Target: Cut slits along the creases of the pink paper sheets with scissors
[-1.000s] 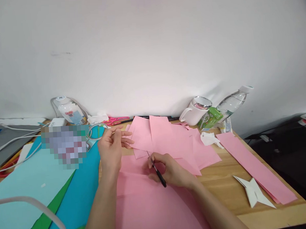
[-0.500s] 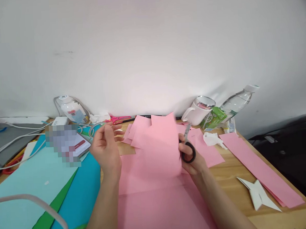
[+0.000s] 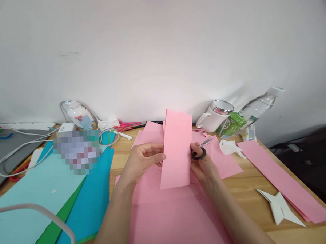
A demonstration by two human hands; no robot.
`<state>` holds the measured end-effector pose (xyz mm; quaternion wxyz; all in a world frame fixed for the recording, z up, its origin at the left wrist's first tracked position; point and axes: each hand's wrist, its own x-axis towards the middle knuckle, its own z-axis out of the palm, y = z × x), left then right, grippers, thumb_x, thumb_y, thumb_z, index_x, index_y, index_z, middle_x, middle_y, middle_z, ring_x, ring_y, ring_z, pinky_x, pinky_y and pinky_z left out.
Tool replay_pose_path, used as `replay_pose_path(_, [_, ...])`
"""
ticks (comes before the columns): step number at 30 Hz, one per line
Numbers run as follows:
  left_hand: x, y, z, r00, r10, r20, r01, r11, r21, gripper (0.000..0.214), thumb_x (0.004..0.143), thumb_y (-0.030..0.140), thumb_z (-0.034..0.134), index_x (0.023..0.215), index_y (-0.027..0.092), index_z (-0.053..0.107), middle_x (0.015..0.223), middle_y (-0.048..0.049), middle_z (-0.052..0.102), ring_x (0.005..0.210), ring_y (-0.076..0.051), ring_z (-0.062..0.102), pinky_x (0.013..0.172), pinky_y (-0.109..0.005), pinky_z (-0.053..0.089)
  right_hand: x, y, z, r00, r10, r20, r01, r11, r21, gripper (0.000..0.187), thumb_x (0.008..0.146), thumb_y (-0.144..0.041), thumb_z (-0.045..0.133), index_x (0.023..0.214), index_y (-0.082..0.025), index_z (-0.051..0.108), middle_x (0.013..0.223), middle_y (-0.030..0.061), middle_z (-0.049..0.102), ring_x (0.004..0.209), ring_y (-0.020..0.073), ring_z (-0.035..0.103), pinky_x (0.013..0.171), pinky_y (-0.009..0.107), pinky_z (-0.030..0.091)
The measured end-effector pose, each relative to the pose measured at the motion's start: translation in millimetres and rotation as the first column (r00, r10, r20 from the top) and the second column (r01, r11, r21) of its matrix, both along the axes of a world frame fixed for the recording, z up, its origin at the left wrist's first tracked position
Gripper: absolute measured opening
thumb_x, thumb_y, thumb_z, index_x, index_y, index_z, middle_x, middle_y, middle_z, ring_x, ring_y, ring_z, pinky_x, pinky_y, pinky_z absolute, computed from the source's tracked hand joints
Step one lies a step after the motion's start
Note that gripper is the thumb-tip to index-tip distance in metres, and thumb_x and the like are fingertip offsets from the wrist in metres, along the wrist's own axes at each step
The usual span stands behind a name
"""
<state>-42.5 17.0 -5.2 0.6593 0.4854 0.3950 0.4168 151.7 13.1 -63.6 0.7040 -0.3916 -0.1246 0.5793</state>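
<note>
A pink paper piece (image 3: pixel 177 150), a tall rectangle, is held upright between my hands. My left hand (image 3: pixel 147 157) pinches its left edge between thumb and fingers. My right hand (image 3: pixel 205 167) grips small scissors (image 3: pixel 199 153) with black handles, their blades pointing up and right, and also holds the paper's right edge. Beneath lies a large pink sheet (image 3: pixel 176 223) with a crease across it. More pink paper pieces (image 3: pixel 152 131) lie behind the held piece, partly hidden by it.
Pink strips (image 3: pixel 283 181) and a folded white paper star (image 3: pixel 281 208) lie right. A mug (image 3: pixel 214 117), green carton (image 3: pixel 232 124) and tilted bottle (image 3: pixel 260 106) stand at the back. Blue sheets (image 3: pixel 82 210), a blurred phone (image 3: pixel 78 150) and a white bottle (image 3: pixel 80 115) are left.
My left hand has moved right from open air and taken hold of the paper's left edge. The paper, blurred and curved before, now stands as a narrower flat rectangle.
</note>
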Motion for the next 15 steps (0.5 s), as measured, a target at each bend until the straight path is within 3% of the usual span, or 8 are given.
replay_pose_path(6, [3.5,1.6,-2.3,0.996,0.085,0.011,-0.084,0.993,-0.079,0.022,0.053,0.018,0.08,0.072,0.015,0.072,0.064,-0.0026,0.07,0.056,-0.011,0.06,0.056,-0.023,0.047,-9.3,-6.3,5.5,0.994,0.075,0.075,-0.074,0.997,-0.013,0.034,0.055,-0.018,0.08,0.069,-0.02,0.049,0.055,-0.0098,0.051,0.047,0.0057,0.049,0.044,0.016,0.044])
replay_pose_path(11, [5.0,0.3,0.1,0.996,0.085,0.039,-0.079,0.987,-0.14,0.028,0.044,0.016,0.083,0.068,0.015,0.068,0.058,-0.0009,0.068,0.053,-0.01,0.059,0.056,-0.022,0.046,-22.3,-14.7,14.8,0.971,0.169,0.168,-0.17,0.985,-0.009,0.034,0.058,-0.024,0.08,0.078,-0.021,0.053,0.058,-0.0085,0.053,0.048,0.0067,0.048,0.045,0.017,0.038])
replay_pose_path(15, [4.2,0.1,-0.8,0.993,0.107,0.056,-0.099,0.987,-0.13,0.03,0.042,0.014,0.084,0.066,0.015,0.065,0.056,0.0015,0.065,0.052,-0.009,0.058,0.055,-0.021,0.044,-23.7,-20.8,18.5,0.922,0.278,0.269,-0.292,0.956,0.015,0.033,0.064,-0.04,0.076,0.082,-0.021,0.055,0.058,-0.0064,0.051,0.049,0.0089,0.047,0.046,0.02,0.038])
